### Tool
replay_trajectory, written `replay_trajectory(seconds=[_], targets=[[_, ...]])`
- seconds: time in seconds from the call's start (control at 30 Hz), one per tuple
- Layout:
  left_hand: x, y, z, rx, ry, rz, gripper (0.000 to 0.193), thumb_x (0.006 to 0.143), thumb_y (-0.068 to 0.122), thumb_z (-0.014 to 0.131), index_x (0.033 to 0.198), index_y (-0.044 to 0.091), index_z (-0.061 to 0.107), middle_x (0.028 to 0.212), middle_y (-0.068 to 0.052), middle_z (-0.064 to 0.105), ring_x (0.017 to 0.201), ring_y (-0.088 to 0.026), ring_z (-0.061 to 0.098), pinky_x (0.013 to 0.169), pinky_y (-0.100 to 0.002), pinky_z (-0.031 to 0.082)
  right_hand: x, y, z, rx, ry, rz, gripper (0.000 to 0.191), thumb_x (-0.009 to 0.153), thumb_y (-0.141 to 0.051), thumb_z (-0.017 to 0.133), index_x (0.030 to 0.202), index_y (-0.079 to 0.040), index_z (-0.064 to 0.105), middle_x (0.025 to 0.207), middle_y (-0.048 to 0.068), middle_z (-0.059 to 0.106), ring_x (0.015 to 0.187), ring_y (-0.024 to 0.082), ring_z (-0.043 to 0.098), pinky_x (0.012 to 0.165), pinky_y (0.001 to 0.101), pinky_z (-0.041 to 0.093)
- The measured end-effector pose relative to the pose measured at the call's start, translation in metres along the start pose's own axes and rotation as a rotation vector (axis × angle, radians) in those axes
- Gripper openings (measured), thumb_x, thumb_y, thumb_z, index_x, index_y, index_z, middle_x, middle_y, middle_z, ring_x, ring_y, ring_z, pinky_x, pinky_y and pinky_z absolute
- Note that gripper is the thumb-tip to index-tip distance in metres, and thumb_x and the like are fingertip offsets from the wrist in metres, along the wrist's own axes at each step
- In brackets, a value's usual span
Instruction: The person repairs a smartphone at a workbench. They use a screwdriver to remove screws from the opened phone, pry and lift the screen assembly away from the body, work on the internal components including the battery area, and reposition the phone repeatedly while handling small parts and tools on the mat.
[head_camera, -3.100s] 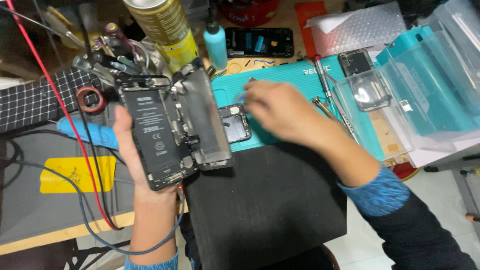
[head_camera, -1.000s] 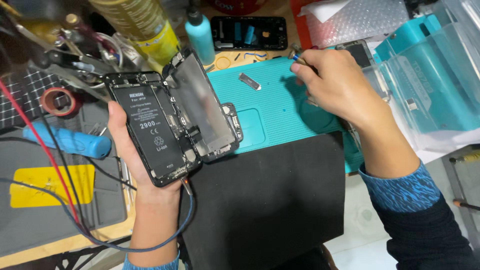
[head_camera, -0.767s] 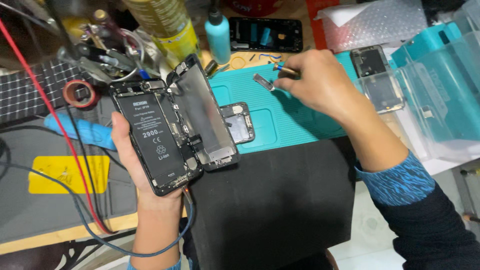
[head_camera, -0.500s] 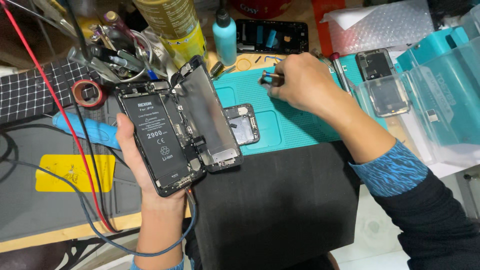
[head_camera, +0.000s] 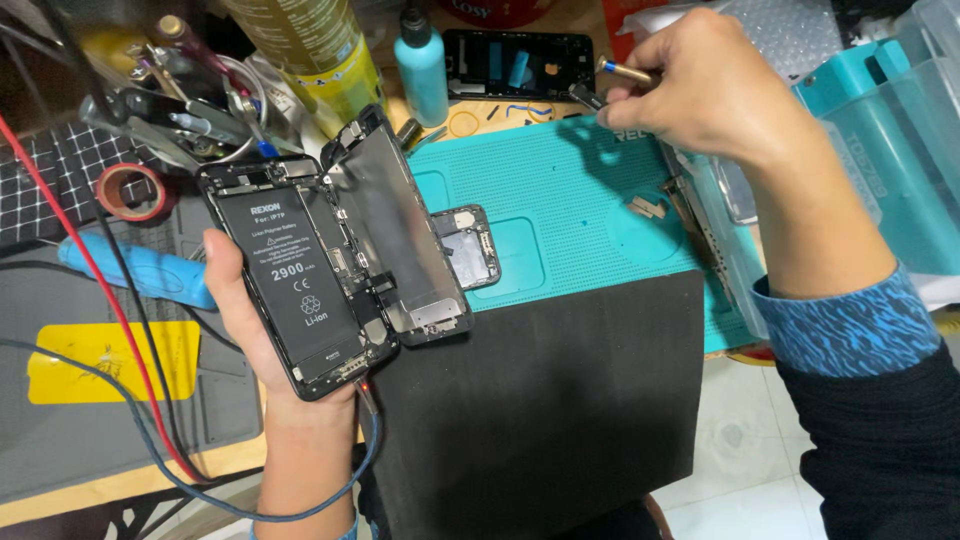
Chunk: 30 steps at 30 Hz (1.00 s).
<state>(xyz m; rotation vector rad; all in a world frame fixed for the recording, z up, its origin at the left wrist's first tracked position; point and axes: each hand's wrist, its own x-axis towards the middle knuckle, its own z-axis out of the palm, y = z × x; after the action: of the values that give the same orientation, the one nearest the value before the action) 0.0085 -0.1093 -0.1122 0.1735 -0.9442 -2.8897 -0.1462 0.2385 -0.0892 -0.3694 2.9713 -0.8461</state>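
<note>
My left hand (head_camera: 262, 350) grips an opened black smartphone (head_camera: 300, 275) from below; its black battery shows and a cable plugs into its bottom end. The screen panel (head_camera: 400, 240) stands hinged open to the right of the body. My right hand (head_camera: 700, 85) is at the far edge of the teal work mat (head_camera: 570, 200), pinching a small screwdriver (head_camera: 615, 72) with a gold and blue handle. A small phone part (head_camera: 470, 247) lies on the mat beside the screen. Two tiny metal brackets (head_camera: 645, 207) lie on the mat below my right hand.
A black foam pad (head_camera: 540, 400) covers the near mat edge. A blue bottle (head_camera: 422, 70), yellow spray can (head_camera: 310, 50), another phone frame (head_camera: 515, 62), tool clutter (head_camera: 180, 100), tape roll (head_camera: 130, 190), blue handled tool (head_camera: 135, 270), red and black wires sit behind and left. Clear teal bins (head_camera: 880, 130) stand right.
My right hand has lifted off the mat toward its far edge and now holds the screwdriver up. The left hand keeps the phone in the same grip.
</note>
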Motion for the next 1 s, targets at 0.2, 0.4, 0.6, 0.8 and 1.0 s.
replay_trajectory(seconds=[0.2,0.4,0.6,0.8,1.0], targets=[[0.002,-0.004,0.004,-0.002,-0.015,-0.009,0.051,0.113,0.049,0.051,0.128,0.001,0.06,0.109,-0.012,0.07,0.094,-0.023,0.07,0.082,-0.037,0.06,0.0,-0.025,0.034,-0.031,-0.121,-0.058,0.029,0.073,-0.021,0.085,0.096,-0.005,0.079,0.083,0.013,0.075,0.075,0.025,0.073,0.075,0.0396,0.056],[0.006,-0.011,0.01,0.001,0.033,-0.056,0.051,0.108,0.049,0.05,0.13,0.004,0.06,0.111,-0.011,0.07,0.091,-0.022,0.07,0.08,-0.036,0.06,-0.008,-0.042,0.045,-0.075,-0.193,-0.101,0.032,0.077,-0.028,0.086,0.094,-0.003,0.078,0.082,0.018,0.073,0.076,0.033,0.071,0.075,0.0442,0.055],[0.009,-0.013,0.015,0.035,-0.031,-0.065,0.048,0.112,0.048,0.051,0.127,0.004,0.061,0.108,-0.009,0.07,0.09,-0.02,0.069,0.078,-0.035,0.059,-0.048,-0.017,0.003,-0.356,-0.261,0.217,0.03,0.072,-0.026,0.085,0.097,-0.01,0.083,0.081,0.018,0.075,0.08,0.035,0.072,0.079,0.0469,0.056],[0.011,-0.019,0.025,0.067,-0.057,-0.221,0.044,0.11,0.045,0.051,0.122,0.005,0.063,0.103,-0.007,0.07,0.088,-0.016,0.07,0.078,-0.033,0.06,-0.072,0.001,0.012,-0.353,-0.13,0.142,0.031,0.079,-0.031,0.083,0.1,-0.009,0.082,0.083,0.021,0.074,0.079,0.04,0.069,0.075,0.0491,0.054],[0.012,-0.021,0.026,0.075,-0.066,-0.204,0.045,0.109,0.046,0.054,0.123,0.004,0.064,0.105,-0.007,0.072,0.087,-0.018,0.071,0.077,-0.033,0.06,-0.076,0.02,-0.011,0.011,0.075,0.274,0.022,0.097,-0.023,0.072,0.098,-0.002,0.077,0.063,0.019,0.063,0.055,0.024,0.058,0.059,0.0395,0.048]])
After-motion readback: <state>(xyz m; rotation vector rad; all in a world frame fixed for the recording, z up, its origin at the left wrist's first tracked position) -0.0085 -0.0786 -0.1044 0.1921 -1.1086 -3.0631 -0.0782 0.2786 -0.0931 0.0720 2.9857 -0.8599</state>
